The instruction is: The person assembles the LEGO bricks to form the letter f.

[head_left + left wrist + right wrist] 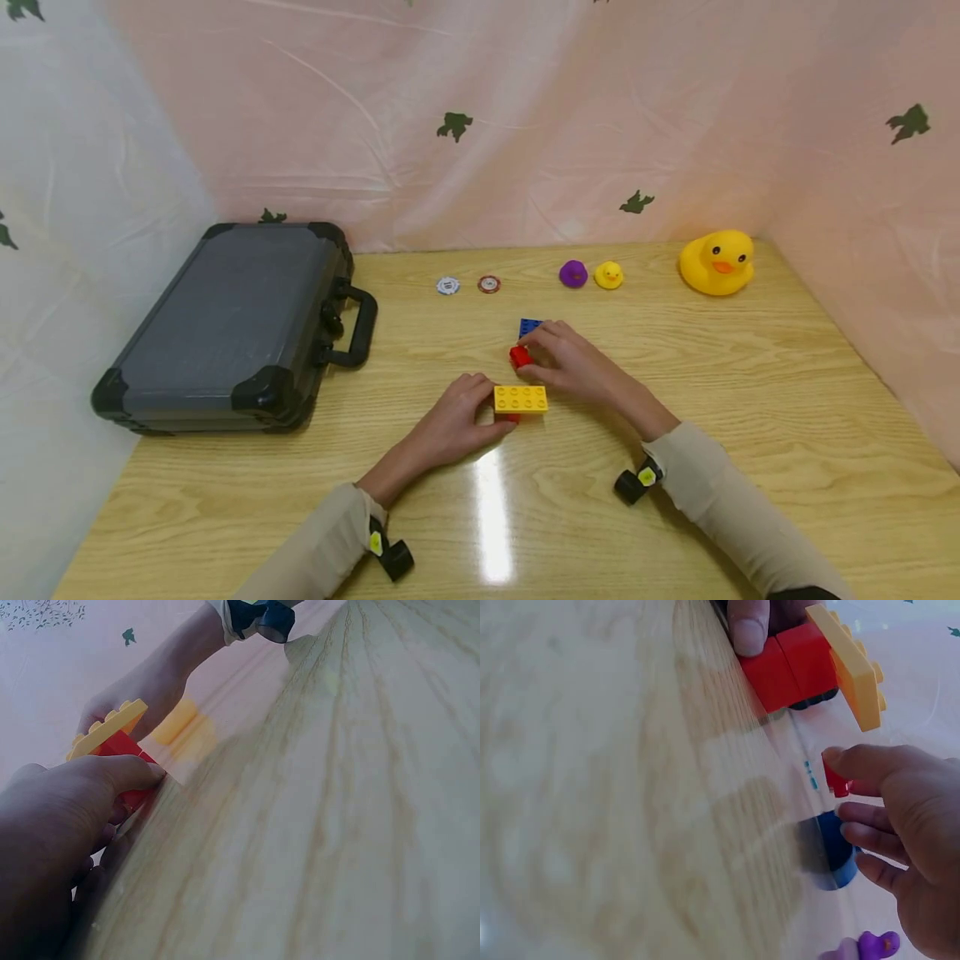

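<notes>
My left hand (456, 423) grips a stack of two red bricks (789, 669) standing on the table, its thumb against the lower one. A yellow studded brick (521, 399) caps the stack and overhangs it. Just beyond, my right hand (572, 358) pinches a small red brick (520, 357) between thumb and fingers, apart from the stack. Behind that hand lies a blue studded brick (529, 326), partly hidden by the fingers; in the right wrist view the blue brick (838, 851) shows a curved side close to the fingertips.
A grey case (225, 321) with a black handle (363, 329) stands at the left. Along the back are a white chip (447, 286), a red chip (489, 284), a purple duck (573, 273), a small yellow duck (608, 275) and a large yellow duck (712, 267).
</notes>
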Tool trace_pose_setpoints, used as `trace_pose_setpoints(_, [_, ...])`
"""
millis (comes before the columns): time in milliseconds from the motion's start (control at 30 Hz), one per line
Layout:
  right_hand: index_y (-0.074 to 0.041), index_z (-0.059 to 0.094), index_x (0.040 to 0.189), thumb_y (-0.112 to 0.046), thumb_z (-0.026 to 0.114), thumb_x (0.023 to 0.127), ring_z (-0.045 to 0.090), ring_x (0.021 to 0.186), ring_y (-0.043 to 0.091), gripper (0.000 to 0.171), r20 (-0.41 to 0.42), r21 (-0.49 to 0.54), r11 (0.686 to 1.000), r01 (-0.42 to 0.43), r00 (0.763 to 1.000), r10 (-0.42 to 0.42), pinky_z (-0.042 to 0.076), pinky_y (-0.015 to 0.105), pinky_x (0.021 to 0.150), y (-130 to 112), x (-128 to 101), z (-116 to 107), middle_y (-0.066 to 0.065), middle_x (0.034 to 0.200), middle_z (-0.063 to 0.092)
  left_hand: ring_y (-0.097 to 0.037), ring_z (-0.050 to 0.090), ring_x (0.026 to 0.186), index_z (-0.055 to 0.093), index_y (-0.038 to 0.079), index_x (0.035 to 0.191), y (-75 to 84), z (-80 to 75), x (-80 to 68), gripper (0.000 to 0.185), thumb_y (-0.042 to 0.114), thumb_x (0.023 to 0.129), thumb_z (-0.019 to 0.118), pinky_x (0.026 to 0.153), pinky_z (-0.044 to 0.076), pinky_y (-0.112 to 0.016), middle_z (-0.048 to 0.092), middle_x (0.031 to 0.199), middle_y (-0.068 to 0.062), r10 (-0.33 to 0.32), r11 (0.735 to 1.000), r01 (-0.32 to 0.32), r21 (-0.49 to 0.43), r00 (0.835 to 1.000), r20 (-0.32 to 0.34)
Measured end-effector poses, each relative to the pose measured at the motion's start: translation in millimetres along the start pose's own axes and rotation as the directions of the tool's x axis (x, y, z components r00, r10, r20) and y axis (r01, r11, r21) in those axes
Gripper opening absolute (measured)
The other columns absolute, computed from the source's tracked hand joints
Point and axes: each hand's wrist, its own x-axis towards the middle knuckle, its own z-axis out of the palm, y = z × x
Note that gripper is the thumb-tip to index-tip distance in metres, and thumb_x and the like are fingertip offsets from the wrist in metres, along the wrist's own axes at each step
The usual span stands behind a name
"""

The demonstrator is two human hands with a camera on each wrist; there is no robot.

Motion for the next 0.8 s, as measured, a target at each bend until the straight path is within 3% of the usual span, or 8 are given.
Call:
trace_pose_setpoints(367, [0.003,0.067,0.123,-0.011,0.078,0.093,0.070,0.103,0.030,0.035,-0.005,0.139,0.990,0.016,1.000,-0.016,0.057,0.044,0.088,-5,-5,-9,0.015,0.114,0.073,-0.016,0.048,0.088,0.065,0.012,0.100,-1.4,-0.3,-1.3,0.026,0.031,0.092,0.080,0.077,0.042,-0.034,0.056,0.095,0.004,-0.003,1.000,0.003,-0.017,1.000,0.001])
trace_pose_setpoints(533, [0.001,0.068,0.122,-0.012,0.081,0.091,0.069,0.098,0.024,0.035,-0.026,0.129,0.992,0.013,1.000,-0.010,0.056,0.042,0.086,-11,-11,-14,0.009,0.109,0.073,-0.016,0.047,0.087,0.064,0.011,0.099,-1.8,0.3,-1.2,0.026,0.030,0.091,0.080,0.076,0.041,-0.034,0.055,0.093,0.004,0.003,1.000,-0.003,-0.017,1.000,-0.007])
trace_pose_setpoints(800, [0.000,0.069,0.117,-0.008,0.085,0.086,0.067,0.093,0.028,0.036,-0.135,0.101,0.987,0.129,0.984,-0.115,0.057,0.040,0.081,-16,-23,-18,0.007,0.106,0.071,-0.016,0.048,0.087,0.065,0.011,0.100,-1.3,0.5,-0.4,0.027,0.031,0.091,0.081,0.077,0.042,-0.034,0.057,0.094,0.004,0.004,1.000,-0.004,-0.017,1.000,-0.010])
